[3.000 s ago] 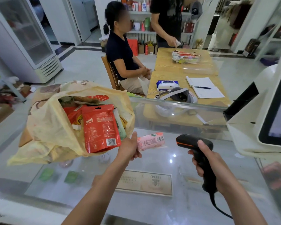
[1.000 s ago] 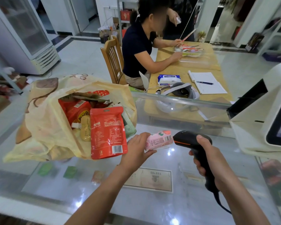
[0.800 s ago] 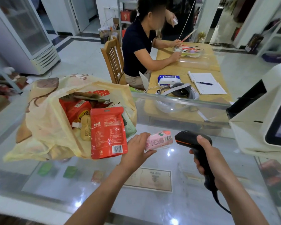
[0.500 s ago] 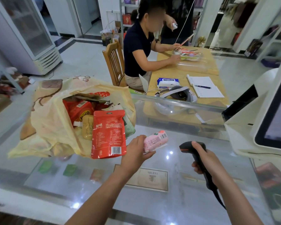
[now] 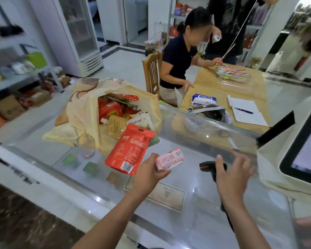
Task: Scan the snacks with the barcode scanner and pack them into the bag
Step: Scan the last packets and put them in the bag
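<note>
Pink and film-wrapped, the snack packet (image 5: 169,161) sat in my left grip (image 5: 150,175), pinched at its near end between thumb and fingers. Its far end stuck out toward one o'clock above the glass bench (image 5: 196,221). I judged it light and a little soft, with a slick wrapper. A firm pinch across the short end seemed enough, while squeezing the middle could have crushed what was inside.

My right grip (image 5: 232,177) was open, fingers splayed, at three o'clock of the packet, over the handle of the black barcode scanner (image 5: 206,167). Whether the palm touched the handle I could not tell. The scanner looked rigid and heavier than the packet, best taken round the handle. Its cable (image 5: 229,221) trailed off toward six o'clock.

At ten o'clock the yellow bag (image 5: 81,112) slumped on the bench with its mouth gaping toward me, well filled. A red pouch (image 5: 130,151) hung half out of it, just beside my left knuckles. I judged the free way in to be over that pouch, at eleven o'clock; a careless nudge could have slid it out across the smooth glass.

A glass upstand (image 5: 205,130) closed the bench at twelve o'clock, and the white till (image 5: 269,168) stood near my right grip at three o'clock. Bare glass lay between my two grips and back toward six o'clock.
</note>
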